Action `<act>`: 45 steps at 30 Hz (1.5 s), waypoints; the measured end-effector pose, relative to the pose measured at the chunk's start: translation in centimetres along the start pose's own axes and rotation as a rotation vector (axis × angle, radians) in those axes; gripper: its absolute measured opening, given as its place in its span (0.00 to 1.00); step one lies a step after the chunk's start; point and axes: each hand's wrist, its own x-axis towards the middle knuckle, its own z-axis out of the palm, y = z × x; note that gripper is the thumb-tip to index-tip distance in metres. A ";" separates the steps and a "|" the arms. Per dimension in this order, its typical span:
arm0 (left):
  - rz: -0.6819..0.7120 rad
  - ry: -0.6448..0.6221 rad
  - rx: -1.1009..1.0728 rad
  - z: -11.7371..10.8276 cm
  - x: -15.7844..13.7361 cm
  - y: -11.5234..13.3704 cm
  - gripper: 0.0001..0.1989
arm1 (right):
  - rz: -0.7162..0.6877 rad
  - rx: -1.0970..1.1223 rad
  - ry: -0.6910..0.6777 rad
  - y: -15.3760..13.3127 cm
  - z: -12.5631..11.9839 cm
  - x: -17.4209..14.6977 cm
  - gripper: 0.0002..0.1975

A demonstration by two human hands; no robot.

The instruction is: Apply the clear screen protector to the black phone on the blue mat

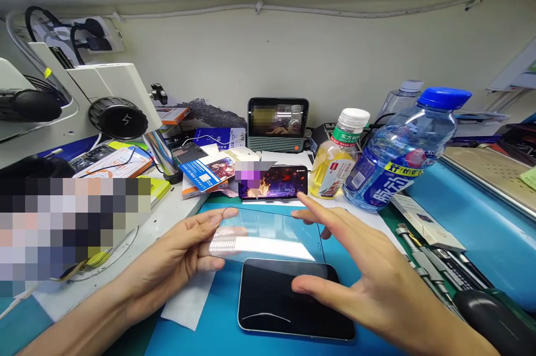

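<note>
My left hand (188,250) is closed on the left end of a clear glass screen protector (268,227) with a thin dark border, tilted and reflecting light. My right hand (360,261) has its fingers spread at the protector's right end. One of its fingertips is close to the upper edge; whether it touches I cannot tell. The right thumb hovers over a smartphone (285,303), which lies on the blue mat (201,333) with its black screen up. Part of the protector overlaps the phone's far edge in view. White paper (188,306) lies under my left wrist.
Behind the glass stands a lit phone (280,183), and farther back a smart display (277,124). A tea bottle (335,155) and a large blue-capped bottle (397,155) are at right, near several screwdrivers (431,272) and a black mouse (494,317). A microscope stand (113,94) occupies the left.
</note>
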 end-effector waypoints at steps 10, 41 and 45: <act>0.186 0.072 0.069 -0.2 0.1 0.3 0.19 | 0.675 0.849 0.043 0.2 -0.3 0.9 0.35; 0.424 -0.181 0.360 -0.6 -0.4 -1.0 0.14 | 0.706 0.946 -0.295 0.3 -1.3 1.5 0.34; 0.506 -0.185 0.487 -0.7 -0.5 -0.7 0.12 | 0.650 0.912 -0.306 0.8 -2.0 1.6 0.32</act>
